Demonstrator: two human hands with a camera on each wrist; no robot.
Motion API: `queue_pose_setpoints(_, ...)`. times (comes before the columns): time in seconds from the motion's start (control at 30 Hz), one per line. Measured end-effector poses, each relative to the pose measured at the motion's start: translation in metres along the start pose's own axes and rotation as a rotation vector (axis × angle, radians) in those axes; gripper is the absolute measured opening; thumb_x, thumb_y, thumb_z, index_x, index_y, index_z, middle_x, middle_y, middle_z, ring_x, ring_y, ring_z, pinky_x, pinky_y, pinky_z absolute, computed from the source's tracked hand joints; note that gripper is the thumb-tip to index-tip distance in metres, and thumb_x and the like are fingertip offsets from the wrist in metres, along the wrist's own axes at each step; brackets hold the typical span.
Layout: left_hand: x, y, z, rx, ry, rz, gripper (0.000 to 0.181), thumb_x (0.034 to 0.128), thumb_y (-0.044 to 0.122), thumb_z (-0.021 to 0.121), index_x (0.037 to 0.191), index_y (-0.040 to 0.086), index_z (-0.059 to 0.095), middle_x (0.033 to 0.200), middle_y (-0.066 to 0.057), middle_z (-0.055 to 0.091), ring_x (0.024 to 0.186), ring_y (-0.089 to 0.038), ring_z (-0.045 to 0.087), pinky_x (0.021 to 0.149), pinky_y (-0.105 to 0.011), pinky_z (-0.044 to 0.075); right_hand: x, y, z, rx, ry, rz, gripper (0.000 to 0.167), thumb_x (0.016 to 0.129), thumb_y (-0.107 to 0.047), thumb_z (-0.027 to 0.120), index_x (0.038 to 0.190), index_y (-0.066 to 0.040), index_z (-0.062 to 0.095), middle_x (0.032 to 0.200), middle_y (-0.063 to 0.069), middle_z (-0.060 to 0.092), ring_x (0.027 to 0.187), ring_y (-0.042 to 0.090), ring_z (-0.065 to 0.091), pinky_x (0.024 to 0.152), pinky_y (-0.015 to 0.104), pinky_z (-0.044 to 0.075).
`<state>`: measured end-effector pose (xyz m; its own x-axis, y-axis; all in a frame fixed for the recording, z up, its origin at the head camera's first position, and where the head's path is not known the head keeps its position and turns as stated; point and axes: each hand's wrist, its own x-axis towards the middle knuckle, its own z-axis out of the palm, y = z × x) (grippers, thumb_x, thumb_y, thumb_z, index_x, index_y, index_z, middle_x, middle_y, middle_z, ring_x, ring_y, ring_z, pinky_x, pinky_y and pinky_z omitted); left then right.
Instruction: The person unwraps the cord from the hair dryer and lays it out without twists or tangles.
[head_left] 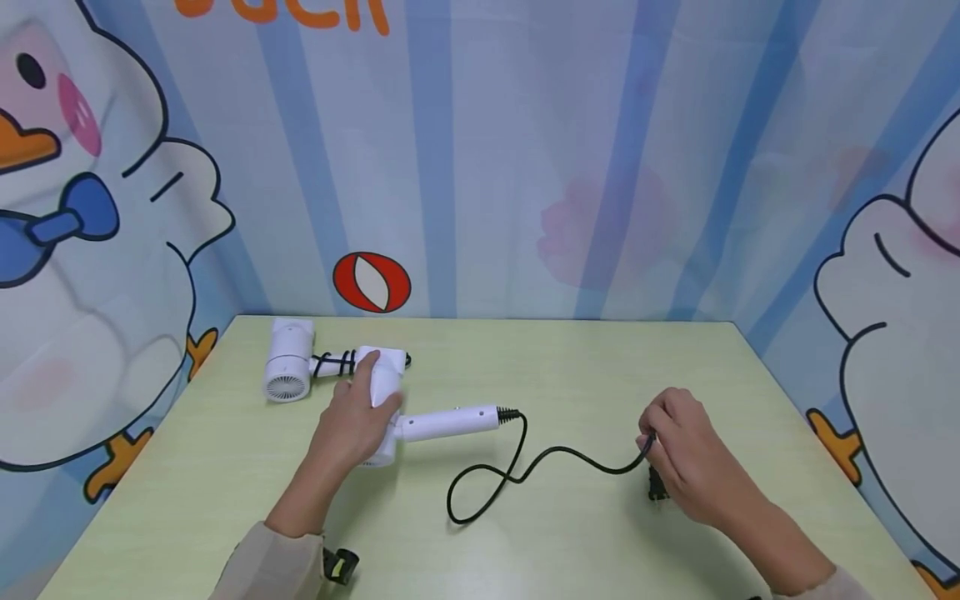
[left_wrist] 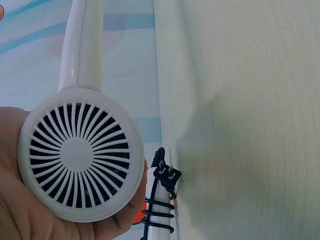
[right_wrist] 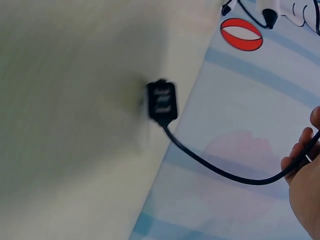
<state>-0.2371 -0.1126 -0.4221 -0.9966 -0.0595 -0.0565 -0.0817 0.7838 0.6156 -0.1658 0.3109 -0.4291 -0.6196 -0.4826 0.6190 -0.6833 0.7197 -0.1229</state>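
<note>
While the left hand's (head_left: 354, 423) grip wraps the hair dryer (head_left: 438, 425), left of the table's (head_left: 570, 550) middle, the right hand (head_left: 686, 457) pinches its cord (head_left: 558, 450).
Probably this steadies the dryer so its plug (head_left: 657, 483) hangs free, away from the second dryer (head_left: 288, 358).

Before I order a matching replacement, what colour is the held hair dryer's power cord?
The power cord is black, clearest in the head view.

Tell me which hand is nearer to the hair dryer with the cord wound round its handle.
Left. The left hand grips the other hair dryer, close beside the cord-wrapped dryer; the right hand is much farther off, to the right, holding the black cord.
</note>
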Motion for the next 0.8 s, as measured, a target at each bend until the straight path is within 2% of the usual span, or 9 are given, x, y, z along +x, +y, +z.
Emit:
queue_pose_setpoints(0.13, 0.000, 0.000, 0.000, -0.001, -0.003, 0.001, 0.075, 0.1000, 0.043, 0.055, 0.162, 0.025, 0.016, 0.128, -0.025, 0.047, 0.093, -0.036, 0.059, 0.063, -0.038, 0.051, -0.016, 0.008, -0.005, -0.057, -0.079, 0.095, 0.014, 0.102, -0.016, 0.057, 0.089, -0.019, 0.053, 0.092, -0.006, 0.043, 0.087, 0.011, 0.035, 0.081, 0.032, 0.024)
queue_pose_setpoints(0.27, 0.000, -0.001, 0.000, -0.002, -0.009, -0.002, 0.076, 0.0999, 0.043, 0.055, 0.162, 0.026, 0.016, 0.129, -0.025, 0.047, 0.093, -0.036, 0.059, 0.063, -0.038, 0.051, -0.033, 0.018, -0.011, -0.093, -0.138, 0.183, 0.022, 0.090, -0.009, 0.072, 0.086, -0.025, 0.057, 0.091, -0.008, 0.045, 0.087, 0.012, 0.036, 0.080, 0.037, 0.028)
queue_pose_setpoints(0.47, 0.001, 0.000, 0.001, 0.001, -0.016, -0.006, 0.076, 0.1001, 0.043, 0.055, 0.162, 0.026, 0.015, 0.130, -0.026, 0.046, 0.094, -0.037, 0.059, 0.064, -0.039, 0.051, -0.060, 0.028, -0.021, -0.143, -0.246, 0.282, 0.027, 0.085, -0.014, 0.079, 0.083, -0.030, 0.057, 0.084, -0.009, 0.042, 0.079, 0.008, 0.035, 0.072, 0.034, 0.031)
queue_pose_setpoints(0.63, 0.001, -0.001, 0.001, 0.003, -0.013, -0.006, 0.076, 0.1002, 0.043, 0.055, 0.162, 0.026, 0.016, 0.130, -0.026, 0.046, 0.094, -0.037, 0.059, 0.065, -0.040, 0.051, -0.076, 0.032, -0.028, -0.192, -0.426, 0.369, 0.027, 0.082, -0.024, 0.083, 0.078, -0.031, 0.058, 0.079, -0.013, 0.040, 0.074, 0.006, 0.035, 0.069, 0.034, 0.034)
queue_pose_setpoints(0.7, 0.001, -0.002, 0.001, 0.003, -0.012, -0.006, 0.076, 0.1002, 0.043, 0.055, 0.163, 0.026, 0.016, 0.130, -0.026, 0.046, 0.094, -0.037, 0.059, 0.065, -0.040, 0.051, -0.081, 0.033, -0.029, -0.166, -0.538, 0.439, 0.025, 0.081, -0.030, 0.083, 0.078, -0.030, 0.058, 0.078, -0.014, 0.045, 0.072, 0.005, 0.039, 0.068, 0.033, 0.039)
queue_pose_setpoints(0.8, 0.000, -0.003, 0.001, 0.004, -0.012, -0.009, 0.075, 0.1002, 0.043, 0.055, 0.162, 0.026, 0.016, 0.129, -0.025, 0.047, 0.095, -0.037, 0.058, 0.065, -0.040, 0.052, -0.087, 0.036, -0.030, -0.072, -0.692, 0.540, 0.026, 0.081, -0.037, 0.083, 0.078, -0.027, 0.059, 0.075, -0.014, 0.051, 0.068, 0.004, 0.043, 0.064, 0.030, 0.042)
